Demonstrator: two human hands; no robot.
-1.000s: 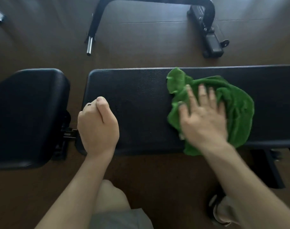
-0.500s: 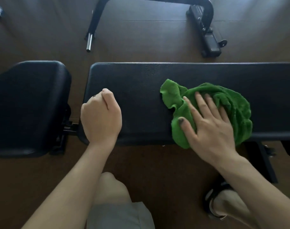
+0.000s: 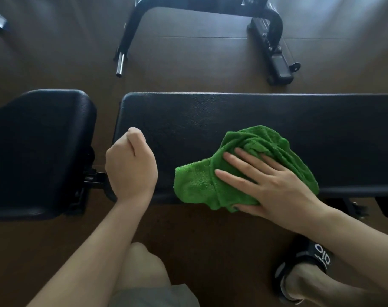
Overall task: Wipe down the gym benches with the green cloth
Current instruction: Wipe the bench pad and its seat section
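The green cloth (image 3: 239,171) is being dragged leftward and toward the near edge of the worktop (image 3: 233,114) since the earlier frame. It is being pressed flat by the right hand (image 3: 275,185), its fingers (image 3: 244,156) spread straight for wide contact. The left hand (image 3: 131,165), curled into a loose fist and holding nothing, is being rested on the worktop's end, probably for support.

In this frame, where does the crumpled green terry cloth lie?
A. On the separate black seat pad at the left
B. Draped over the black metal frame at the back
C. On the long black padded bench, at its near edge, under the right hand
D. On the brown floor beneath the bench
C: the crumpled green terry cloth lies on the long black padded bench, overhanging its near edge, with the right hand pressing flat on it.
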